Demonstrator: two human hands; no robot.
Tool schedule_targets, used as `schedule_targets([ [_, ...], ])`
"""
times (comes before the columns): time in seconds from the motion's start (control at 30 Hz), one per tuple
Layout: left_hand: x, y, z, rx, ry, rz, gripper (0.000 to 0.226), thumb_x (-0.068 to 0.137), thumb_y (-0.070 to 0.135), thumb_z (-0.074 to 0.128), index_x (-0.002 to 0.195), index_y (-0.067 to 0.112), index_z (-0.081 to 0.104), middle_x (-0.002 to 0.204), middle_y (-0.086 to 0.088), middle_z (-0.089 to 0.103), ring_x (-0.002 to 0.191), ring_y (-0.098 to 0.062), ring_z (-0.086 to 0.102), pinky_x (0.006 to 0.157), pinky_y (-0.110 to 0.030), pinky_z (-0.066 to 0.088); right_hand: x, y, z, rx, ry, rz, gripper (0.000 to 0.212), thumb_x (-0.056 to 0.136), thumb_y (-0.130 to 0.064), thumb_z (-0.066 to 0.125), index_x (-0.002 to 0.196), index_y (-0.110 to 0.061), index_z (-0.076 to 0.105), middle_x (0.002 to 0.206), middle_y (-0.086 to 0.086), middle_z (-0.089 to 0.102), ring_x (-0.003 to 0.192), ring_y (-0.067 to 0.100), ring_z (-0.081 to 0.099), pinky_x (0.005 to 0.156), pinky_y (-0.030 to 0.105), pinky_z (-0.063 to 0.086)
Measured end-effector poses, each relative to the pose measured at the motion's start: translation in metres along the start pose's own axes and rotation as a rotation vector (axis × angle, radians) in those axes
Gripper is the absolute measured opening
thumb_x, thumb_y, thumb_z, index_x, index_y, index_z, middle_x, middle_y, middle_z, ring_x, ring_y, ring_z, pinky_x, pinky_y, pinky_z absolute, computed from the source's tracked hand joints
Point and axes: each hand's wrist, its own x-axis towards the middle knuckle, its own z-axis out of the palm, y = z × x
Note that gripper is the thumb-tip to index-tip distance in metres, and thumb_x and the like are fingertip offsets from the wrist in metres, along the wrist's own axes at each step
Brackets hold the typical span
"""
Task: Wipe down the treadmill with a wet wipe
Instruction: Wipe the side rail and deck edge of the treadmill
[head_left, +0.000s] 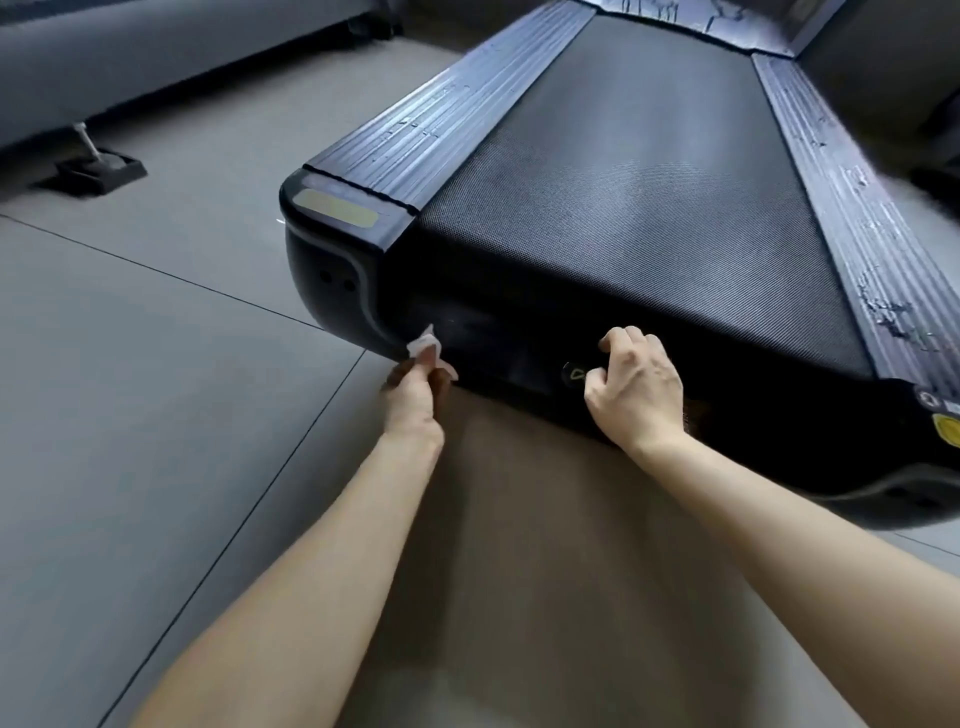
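treadmill (623, 171) end runs rightward from your left hand (415, 400), which pinches the wipe (425, 347); right hand (636, 387) grips its edge.

The treadmill (623, 182) fills the upper right of the frame, lying on the floor (130, 389). A sofa (130, 62) stands in the upper left corner, behind it.

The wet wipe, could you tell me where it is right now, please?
In the head view the wet wipe is pinched in the left hand, against the treadmill's black rear end cover near its left corner, left of the right hand.
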Motion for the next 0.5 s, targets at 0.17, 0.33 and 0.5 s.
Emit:
schedule_targets([
  [0.17, 0.015, -0.026, 0.000, -0.201, 0.044, -0.199, 0.012, 0.102, 0.022, 0.060, 0.093, 0.025, 0.067, 0.080, 0.010, 0.054, 0.053, 0.000, 0.052, 0.054, -0.013, 0.046, -0.002, 0.001, 0.001, 0.077, -0.001, 0.028, 0.032, 0.088, -0.014, 0.054, 0.117, -0.008, 0.064, 0.115, 0.005, 0.064, 0.109, 0.026, 0.055, 0.095, 0.037, 0.045],
  [0.33, -0.027, -0.083, 0.024, -0.063, 0.030, -0.456, 0.034, 0.104, 0.018, 0.049, 0.074, 0.011, 0.064, 0.060, -0.001, 0.062, 0.056, -0.010, 0.056, 0.072, -0.025, 0.054, -0.004, 0.001, -0.001, 0.093, -0.012, 0.045, 0.035, 0.089, -0.015, 0.054, 0.122, -0.008, 0.063, 0.118, 0.005, 0.062, 0.113, 0.026, 0.054, 0.098, 0.036, 0.045],
  [0.5, 0.002, -0.042, 0.011, -0.077, 0.076, -0.362, 0.040, 0.107, 0.027, 0.040, 0.068, 0.022, 0.050, 0.058, 0.002, 0.054, 0.049, -0.014, 0.054, 0.058, -0.025, 0.050, -0.006, -0.021, 0.002, 0.176, -0.048, -0.003, 0.045, 0.088, -0.022, 0.060, 0.132, -0.011, 0.060, 0.127, 0.004, 0.062, 0.121, 0.024, 0.055, 0.109, 0.042, 0.039],
])
